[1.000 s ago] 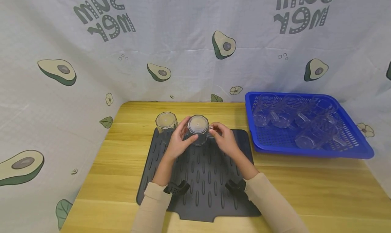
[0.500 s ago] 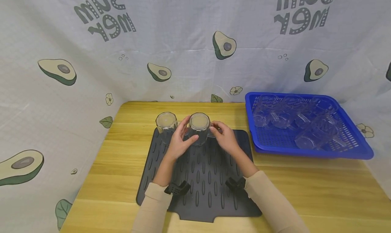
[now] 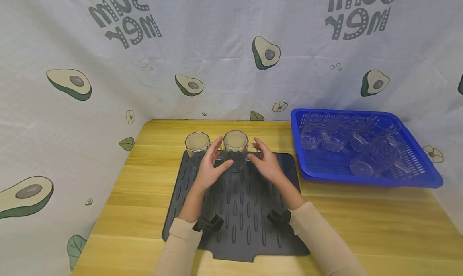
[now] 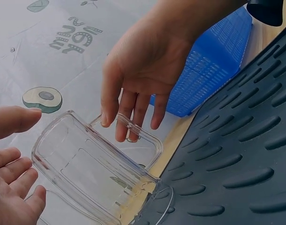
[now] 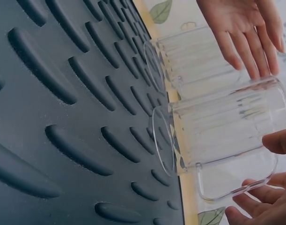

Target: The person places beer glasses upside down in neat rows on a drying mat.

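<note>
A clear glass mug (image 3: 236, 151) stands upside down at the back of the dark grey drying mat (image 3: 238, 227), its handle pointing right. My left hand (image 3: 209, 169) is at the mug's left side with fingers straight and thumb spread. At the handle (image 4: 150, 140), my right hand (image 3: 265, 163) has its fingers extended and loose, with the thumb apart from them. In the left wrist view, those fingers overlap the handle. A second upturned glass mug (image 3: 197, 147) stands just left of the first, its handle partly hidden behind my left fingers.
A blue plastic basket (image 3: 361, 181) with several clear glass mugs stands right of the mat. Behind the wooden table (image 3: 134, 187) hangs a white curtain (image 3: 224, 38) with an avocado print.
The mug between my hands has tipped back slightly to stand level on the mat. My right fingers have loosened from its handle and straightened; my left hand has barely moved.
</note>
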A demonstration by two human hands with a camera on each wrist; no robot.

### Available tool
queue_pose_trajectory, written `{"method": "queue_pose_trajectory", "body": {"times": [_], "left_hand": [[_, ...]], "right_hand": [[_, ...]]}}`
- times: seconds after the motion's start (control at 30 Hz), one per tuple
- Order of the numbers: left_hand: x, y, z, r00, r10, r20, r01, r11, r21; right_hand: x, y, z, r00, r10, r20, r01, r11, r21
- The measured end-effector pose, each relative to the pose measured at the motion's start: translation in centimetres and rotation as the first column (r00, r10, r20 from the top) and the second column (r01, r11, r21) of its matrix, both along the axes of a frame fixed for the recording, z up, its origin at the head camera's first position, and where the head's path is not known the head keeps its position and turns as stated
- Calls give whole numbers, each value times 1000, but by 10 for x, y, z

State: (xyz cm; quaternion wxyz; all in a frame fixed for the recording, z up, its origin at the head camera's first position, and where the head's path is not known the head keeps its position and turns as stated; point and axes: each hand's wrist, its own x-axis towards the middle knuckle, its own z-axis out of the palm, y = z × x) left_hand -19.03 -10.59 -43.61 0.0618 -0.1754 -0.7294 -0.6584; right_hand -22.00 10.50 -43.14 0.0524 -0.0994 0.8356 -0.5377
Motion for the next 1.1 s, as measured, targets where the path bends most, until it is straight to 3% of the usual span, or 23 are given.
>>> {"method": "queue_pose_trajectory", "body": {"times": [0.3, 0.53, 0.73, 0.9, 1.1], "left_hand": [[4, -2, 4, 1000, -4, 14, 4, 1000, -2], [12, -5, 2, 999, 1, -40, -1, 1000, 15], [20, -8, 0, 999, -4, -36, 4, 1000, 10], [32, -12, 0, 1000, 9, -15, -9, 1000, -20], [57, -12, 21, 1000, 30, 4, -30, 997, -69]], "right_hand": [[6, 6, 3, 1000, -22, -15, 22, 1000, 7], [18, 12, 12, 997, -49, -59, 49, 999, -2], [28, 20, 17, 996, -63, -67, 61, 998, -22], [36, 26, 18, 989, -74, -130, 66, 996, -61], [46, 37, 20, 976, -107, -188, 85, 989, -123]]}}
